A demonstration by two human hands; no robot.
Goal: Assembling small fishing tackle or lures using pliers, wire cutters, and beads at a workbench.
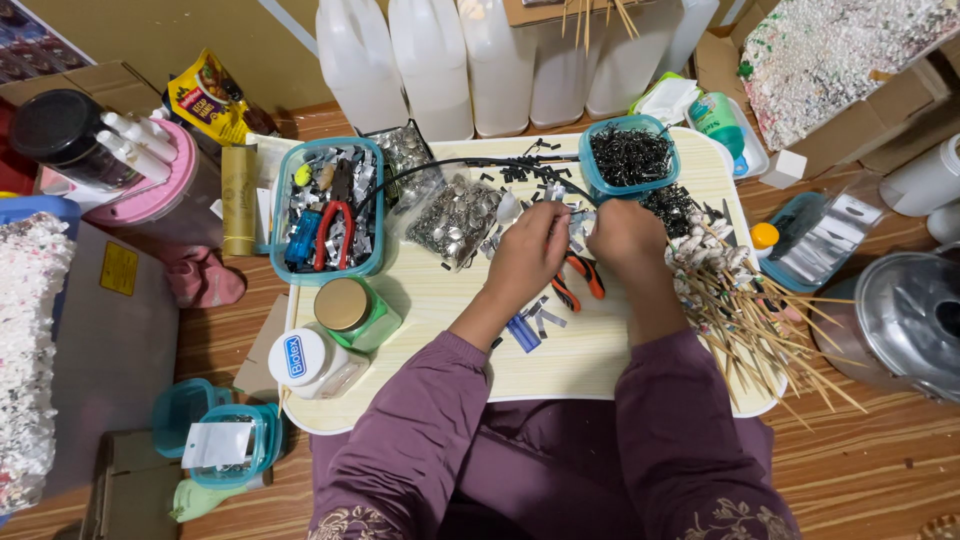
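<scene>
1. Hands meet over the middle of the pale wooden bench (440, 300): the left hand (528, 250) and the right hand (625, 235) sit close together, purple sleeves trailing toward the near edge.
2. Both sets of fingers are curled in around something small between them; what they pinch is too small to tell, and a thin black wire (470, 162) arcs in from the left toward them.
3. Orange-handled pliers (580, 280) lie on the bench just under the hands, untouched.
4. Silvery strips (535, 325) are scattered just near of the left wrist.
5. A blue tub of tools (328, 210) stands at far left, a bag of shiny metal bits (455, 220) beside it.
6. A blue bowl of dark pieces (630, 155) sits beyond the right hand.
7. Wooden skewers (750, 330) fan out at right.
8. A green jar with a gold lid (350, 312) stands near left.
</scene>
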